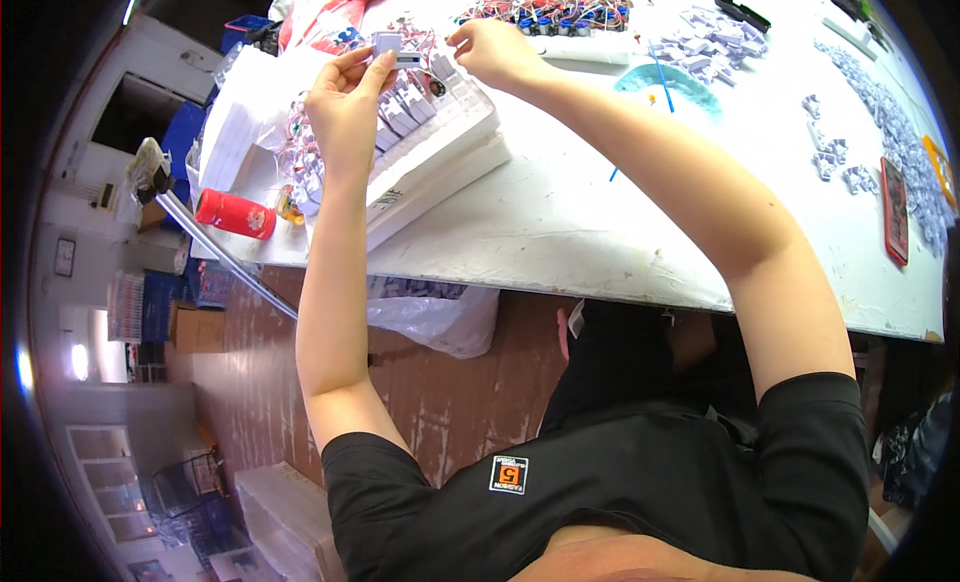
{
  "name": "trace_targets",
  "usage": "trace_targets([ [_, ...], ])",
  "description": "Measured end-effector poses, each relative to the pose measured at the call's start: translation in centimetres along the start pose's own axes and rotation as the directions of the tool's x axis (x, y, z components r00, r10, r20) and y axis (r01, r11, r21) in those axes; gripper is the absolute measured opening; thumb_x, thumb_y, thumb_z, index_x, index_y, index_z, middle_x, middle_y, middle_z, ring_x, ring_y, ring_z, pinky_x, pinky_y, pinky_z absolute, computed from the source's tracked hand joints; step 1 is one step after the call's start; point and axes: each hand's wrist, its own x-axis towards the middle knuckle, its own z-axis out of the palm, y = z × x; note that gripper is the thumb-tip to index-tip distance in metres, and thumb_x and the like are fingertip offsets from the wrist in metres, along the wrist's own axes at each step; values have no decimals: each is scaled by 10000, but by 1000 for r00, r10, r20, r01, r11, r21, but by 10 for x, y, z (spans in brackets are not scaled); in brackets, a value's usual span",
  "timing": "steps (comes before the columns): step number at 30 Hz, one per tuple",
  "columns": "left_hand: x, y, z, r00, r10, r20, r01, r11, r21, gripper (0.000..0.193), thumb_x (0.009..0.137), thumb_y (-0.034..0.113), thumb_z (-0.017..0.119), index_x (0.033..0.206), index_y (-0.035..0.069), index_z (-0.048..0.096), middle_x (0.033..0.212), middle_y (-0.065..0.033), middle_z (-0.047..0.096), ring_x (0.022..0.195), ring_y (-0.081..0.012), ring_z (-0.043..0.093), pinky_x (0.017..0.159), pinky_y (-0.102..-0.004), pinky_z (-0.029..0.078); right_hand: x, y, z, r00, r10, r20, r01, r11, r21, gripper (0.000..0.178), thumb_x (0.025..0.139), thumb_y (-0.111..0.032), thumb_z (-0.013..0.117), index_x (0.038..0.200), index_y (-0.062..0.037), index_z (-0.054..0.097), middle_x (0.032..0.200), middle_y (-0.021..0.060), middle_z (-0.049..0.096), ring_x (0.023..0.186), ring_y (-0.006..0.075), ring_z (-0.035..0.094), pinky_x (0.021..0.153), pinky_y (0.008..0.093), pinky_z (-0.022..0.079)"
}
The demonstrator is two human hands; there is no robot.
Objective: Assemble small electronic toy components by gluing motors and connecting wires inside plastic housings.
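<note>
My left hand (pixel 345 97) is raised over the far left of the table, its thumb and fingers pinching a small pale grey plastic housing (pixel 385 46) with a dark slot. To its right hovers my right hand (pixel 497 56), fingers curled together at the tips; anything between them is too small to make out. Below both hands stands a white foam tray (pixel 440 162), tilted across the table. Rows of pale plastic units (pixel 402 114) with thin wires and small round dark parts fill it.
Beyond my right hand lies a bundle of red-wired parts (pixel 560 4). Loose white plastic pieces (pixel 712 47), a teal dish (pixel 668 86) with a blue stick (pixel 662 77), and a red-edged phone (pixel 894 212) lie rightward. A red can (pixel 236 214) lies near the left edge.
</note>
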Motion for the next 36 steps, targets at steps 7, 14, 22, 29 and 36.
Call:
trace_targets([
  [7,28,5,2,997,81,16,-81,997,15,290,892,37,730,1109,-107,603,963,-173,701,857,-208,717,801,-290,596,-11,-11,-24,974,135,182,-128,991,-49,283,826,-163,659,1080,-72,747,936,121,752,887,237,717,835,346,545],
  [14,26,4,11,994,108,0,-108,994,-21,280,886,58,743,1089,-92,623,934,-158,718,828,-166,712,752,-248,576,0,-7,8,977,-10,213,31,995,-99,204,802,-249,748,954,-119,788,871,120,744,827,265,717,793,379,549],
  [22,16,-2,-5,990,138,-2,-138,990,11,267,887,53,744,1085,-88,634,924,-137,722,835,-142,704,749,-238,568,7,-30,32,995,50,85,-19,944,-329,159,756,-266,771,842,-133,788,756,103,726,775,274,721,755,394,561],
  [29,10,-4,-5,994,112,6,-112,993,42,289,888,24,729,1117,-99,604,976,-174,704,870,-201,714,818,-297,594,13,-28,24,986,92,138,-52,962,-268,239,715,-300,799,795,-76,777,709,115,717,739,265,724,747,376,565],
  [36,5,-6,-8,995,100,-3,-100,995,26,289,891,23,725,1119,-104,602,985,-176,703,877,-201,712,816,-286,593,16,-37,18,987,88,138,-59,978,-198,347,668,-355,836,771,-35,751,709,121,720,739,250,727,739,356,571],
])
